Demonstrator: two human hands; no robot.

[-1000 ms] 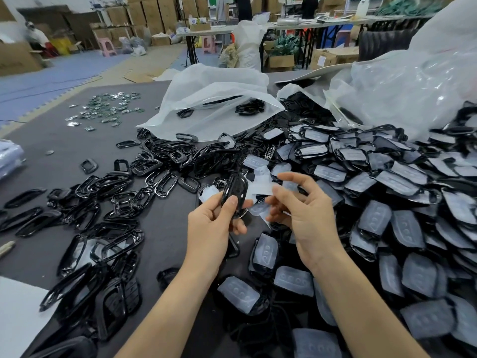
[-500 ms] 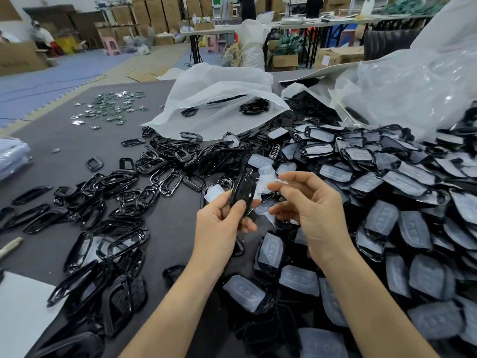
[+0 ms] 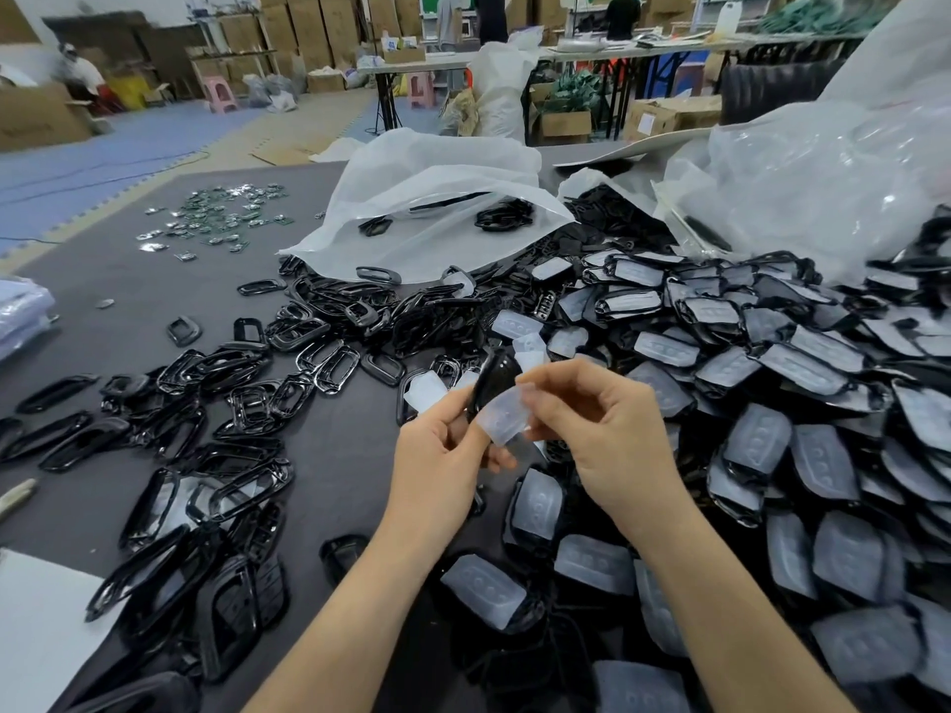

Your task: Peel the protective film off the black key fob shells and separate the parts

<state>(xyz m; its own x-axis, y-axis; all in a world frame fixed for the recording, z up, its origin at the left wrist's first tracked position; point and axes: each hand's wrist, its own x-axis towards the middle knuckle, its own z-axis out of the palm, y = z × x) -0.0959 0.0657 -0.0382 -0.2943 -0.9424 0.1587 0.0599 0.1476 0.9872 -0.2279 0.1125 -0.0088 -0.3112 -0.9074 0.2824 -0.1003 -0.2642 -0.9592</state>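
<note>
The left hand [image 3: 437, 460] grips a glossy black key fob shell [image 3: 495, 379]; the right hand [image 3: 612, 434] pinches its translucent film [image 3: 502, 420], seemingly half-peeled. Film-covered shells [image 3: 772, 383] crowd rightward, black plastic frames [image 3: 257, 403] leftward.

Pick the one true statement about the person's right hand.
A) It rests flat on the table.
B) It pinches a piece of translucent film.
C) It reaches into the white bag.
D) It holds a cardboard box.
B: the right hand pinches the translucent film between its fingertips, right by the black shell that the left hand holds.
</note>
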